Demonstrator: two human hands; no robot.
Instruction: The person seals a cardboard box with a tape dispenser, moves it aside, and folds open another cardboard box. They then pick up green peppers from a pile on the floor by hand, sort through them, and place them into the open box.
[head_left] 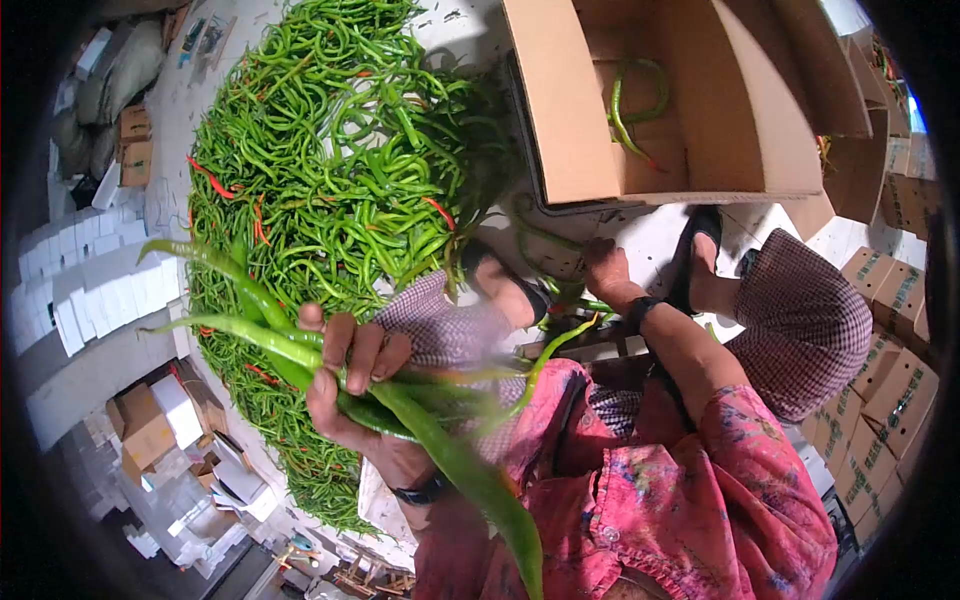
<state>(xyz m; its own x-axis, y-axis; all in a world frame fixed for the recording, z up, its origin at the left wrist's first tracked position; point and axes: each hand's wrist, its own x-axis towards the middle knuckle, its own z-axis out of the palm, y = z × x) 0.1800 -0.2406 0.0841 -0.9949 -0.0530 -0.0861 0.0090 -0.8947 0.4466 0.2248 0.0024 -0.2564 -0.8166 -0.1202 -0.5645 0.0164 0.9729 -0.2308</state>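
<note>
My left hand is closed around a bunch of long green chili peppers held up close to the camera. Their tips stick out to the left, and one large pepper slants down past the wrist. A thinner curved chili with an orange tip shows at the right of the bunch; this part is blurred. Low near the floor, my right hand has its fingers curled at the end of a long green chili pepper, partly blurred. More green chilies lie just below that hand.
A large heap of green chilies with a few red ones covers the floor at left. An open cardboard box at the top holds a few chilies. Stacked cartons stand at right; white boxes and cardboard lie at left.
</note>
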